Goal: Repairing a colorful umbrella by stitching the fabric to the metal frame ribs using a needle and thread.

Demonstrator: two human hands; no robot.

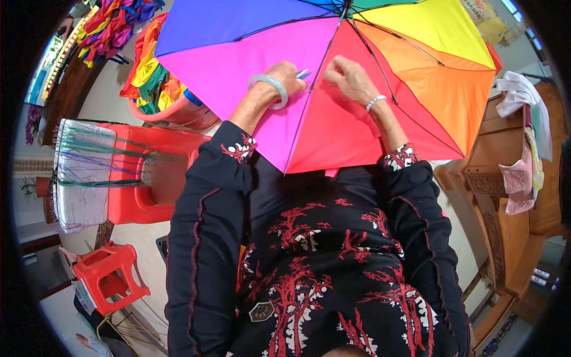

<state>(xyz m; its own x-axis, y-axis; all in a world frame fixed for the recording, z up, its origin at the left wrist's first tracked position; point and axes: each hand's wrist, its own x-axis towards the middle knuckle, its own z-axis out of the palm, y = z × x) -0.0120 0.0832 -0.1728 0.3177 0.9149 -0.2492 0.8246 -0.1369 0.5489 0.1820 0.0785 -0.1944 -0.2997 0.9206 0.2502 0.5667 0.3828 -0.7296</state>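
An open rainbow umbrella canopy [256, 71] spreads in front of me, its underside and dark metal ribs [309, 95] showing. My left hand [284, 80], with a pale bangle at the wrist, is over the pink panel. It is closed round a small pointed tool [304, 75] in pale blue and white, mostly hidden by the fingers. Across the rib between the pink and red panels, my right hand [352, 78] is pinched above the red panel [333, 131]. Whatever those fingertips hold is too small to make out.
At left, a red stool [128, 154] carries a white pad [83, 172] strung with green and blue threads. Behind it stands a pink tub [178, 116] of colourful fabric. Another red stool [113, 276] is at lower left. Wooden furniture [505, 238] draped with cloths [517, 178] stands at right.
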